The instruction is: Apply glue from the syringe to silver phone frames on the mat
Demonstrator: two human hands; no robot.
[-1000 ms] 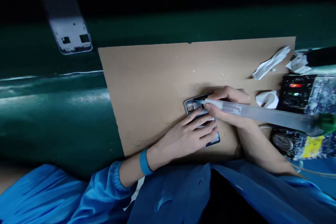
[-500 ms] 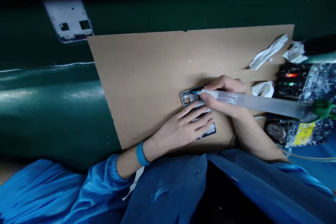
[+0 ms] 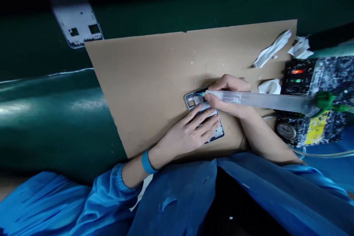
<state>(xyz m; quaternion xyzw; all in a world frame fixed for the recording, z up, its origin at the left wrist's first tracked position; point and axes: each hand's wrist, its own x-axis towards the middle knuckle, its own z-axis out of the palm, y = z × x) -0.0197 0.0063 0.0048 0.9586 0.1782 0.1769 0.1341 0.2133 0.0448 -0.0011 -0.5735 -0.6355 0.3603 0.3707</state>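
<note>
Currently, the left hand [image 3: 188, 136] lies spread open, pinning a phone frame [image 3: 218, 131] to cardboard [image 3: 138, 92]; the right hand [image 3: 226, 94] pinches a syringe [image 3: 254, 99]. Frame seems light, fragile: take by edges.

Room leftward on cardboard [image 3: 138, 81], syringe [image 3: 257, 100] blocking right

A sheet of brown cardboard [image 3: 143, 92] on a dark green padded surface [image 3: 49, 129], with white droplets [image 3: 192, 62] across its upper part. Near its right edge, a crumpled white wipe [image 3: 272, 49] and a curled white wipe [image 3: 269, 87]. Past its top-left corner, a blurred white phone mid-frame [image 3: 79, 25]. Farther right, a black panel with lit red and green indicators [image 3: 297, 75], a round dial gauge [image 3: 286, 131], a yellow label [image 3: 316, 128] and clear tubing [image 3: 318, 155].
</note>
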